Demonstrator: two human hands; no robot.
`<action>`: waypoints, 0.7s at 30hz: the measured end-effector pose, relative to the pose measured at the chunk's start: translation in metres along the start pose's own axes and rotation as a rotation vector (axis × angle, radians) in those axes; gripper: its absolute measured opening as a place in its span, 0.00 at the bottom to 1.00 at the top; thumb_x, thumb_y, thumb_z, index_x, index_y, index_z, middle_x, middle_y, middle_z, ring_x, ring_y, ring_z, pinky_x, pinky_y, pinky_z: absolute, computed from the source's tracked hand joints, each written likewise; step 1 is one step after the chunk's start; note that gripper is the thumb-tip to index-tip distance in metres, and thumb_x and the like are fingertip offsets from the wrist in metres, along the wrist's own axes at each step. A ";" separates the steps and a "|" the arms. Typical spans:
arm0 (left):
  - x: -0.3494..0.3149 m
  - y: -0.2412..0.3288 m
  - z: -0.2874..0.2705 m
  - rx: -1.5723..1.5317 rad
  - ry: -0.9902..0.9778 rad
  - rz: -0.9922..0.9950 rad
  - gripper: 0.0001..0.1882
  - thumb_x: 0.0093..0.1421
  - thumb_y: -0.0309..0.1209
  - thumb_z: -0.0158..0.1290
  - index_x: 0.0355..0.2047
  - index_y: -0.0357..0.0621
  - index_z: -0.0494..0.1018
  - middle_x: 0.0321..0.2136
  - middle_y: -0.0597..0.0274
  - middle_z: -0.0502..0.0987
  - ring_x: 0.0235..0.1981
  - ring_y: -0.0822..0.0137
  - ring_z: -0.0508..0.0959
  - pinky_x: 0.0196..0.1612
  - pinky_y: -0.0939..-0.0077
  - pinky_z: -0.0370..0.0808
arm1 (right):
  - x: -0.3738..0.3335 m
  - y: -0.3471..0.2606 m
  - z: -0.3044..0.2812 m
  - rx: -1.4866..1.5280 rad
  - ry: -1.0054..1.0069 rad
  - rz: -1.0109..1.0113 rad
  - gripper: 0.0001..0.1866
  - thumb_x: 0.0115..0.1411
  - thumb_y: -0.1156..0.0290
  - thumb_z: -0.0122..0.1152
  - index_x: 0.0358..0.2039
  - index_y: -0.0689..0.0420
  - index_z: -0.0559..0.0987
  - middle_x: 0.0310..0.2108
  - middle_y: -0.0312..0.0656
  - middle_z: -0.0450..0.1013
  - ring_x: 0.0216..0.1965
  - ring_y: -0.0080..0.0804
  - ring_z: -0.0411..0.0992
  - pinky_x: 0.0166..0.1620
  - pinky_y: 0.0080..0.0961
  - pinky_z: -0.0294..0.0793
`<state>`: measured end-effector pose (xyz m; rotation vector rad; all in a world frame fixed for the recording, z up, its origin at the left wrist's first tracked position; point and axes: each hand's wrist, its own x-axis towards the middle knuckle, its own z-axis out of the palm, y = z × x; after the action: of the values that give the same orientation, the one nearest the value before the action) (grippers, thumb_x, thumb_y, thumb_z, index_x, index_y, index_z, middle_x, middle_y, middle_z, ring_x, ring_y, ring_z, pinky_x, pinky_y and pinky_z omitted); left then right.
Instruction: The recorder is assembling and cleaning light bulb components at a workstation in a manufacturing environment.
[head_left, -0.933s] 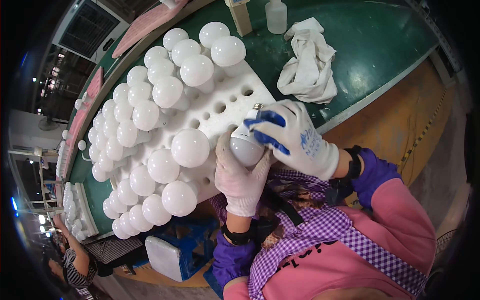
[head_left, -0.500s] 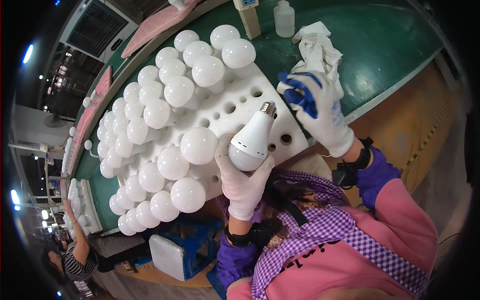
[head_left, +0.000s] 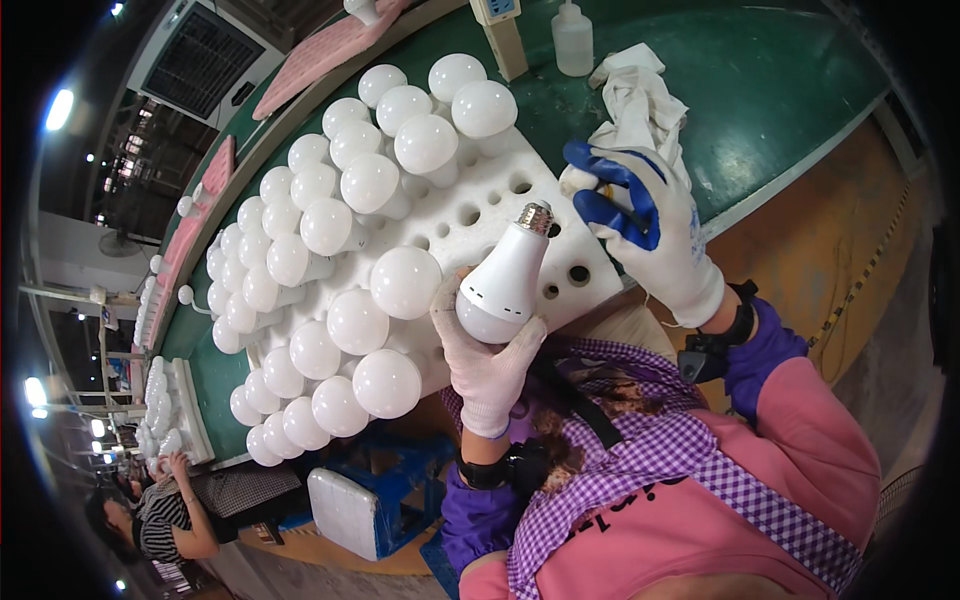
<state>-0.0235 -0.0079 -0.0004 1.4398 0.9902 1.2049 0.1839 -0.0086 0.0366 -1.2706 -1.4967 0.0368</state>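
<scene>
The left hand grips a bulb from below, screw end up, by the foam board's near edge. The right hand curls beside the right edge, apart; its grip cannot be told. Green table extends far right.

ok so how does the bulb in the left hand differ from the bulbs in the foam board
The held bulb has its dome down and metal cap up; the foam bulbs have their domes up. The held bulb's cap shows; the foam bulbs' caps are hidden. Both have rounded white domes.
</scene>
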 end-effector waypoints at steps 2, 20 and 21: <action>0.000 -0.001 0.002 0.034 0.008 0.012 0.41 0.44 0.24 0.66 0.57 0.40 0.56 0.51 0.53 0.67 0.48 0.65 0.72 0.50 0.71 0.72 | -0.001 -0.007 -0.003 -0.090 -0.068 -0.036 0.22 0.49 0.76 0.62 0.48 0.57 0.74 0.38 0.43 0.73 0.38 0.43 0.69 0.44 0.35 0.69; 0.000 0.021 0.015 -0.055 -0.021 -0.098 0.40 0.47 0.21 0.63 0.57 0.39 0.53 0.53 0.52 0.66 0.49 0.63 0.71 0.51 0.70 0.71 | 0.089 0.145 0.065 -0.592 -0.242 0.001 0.17 0.51 0.65 0.62 0.43 0.50 0.76 0.38 0.43 0.73 0.42 0.44 0.71 0.46 0.40 0.69; 0.001 0.023 0.018 0.047 -0.011 -0.083 0.39 0.47 0.22 0.63 0.57 0.39 0.54 0.53 0.52 0.66 0.49 0.63 0.72 0.51 0.70 0.72 | 0.092 0.152 0.068 -0.644 -0.349 0.073 0.22 0.50 0.65 0.63 0.47 0.48 0.75 0.42 0.43 0.73 0.46 0.45 0.70 0.50 0.40 0.68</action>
<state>-0.0059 -0.0147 0.0215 1.4263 1.0665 1.1185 0.2544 0.1591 -0.0197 -1.9067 -1.8383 -0.2009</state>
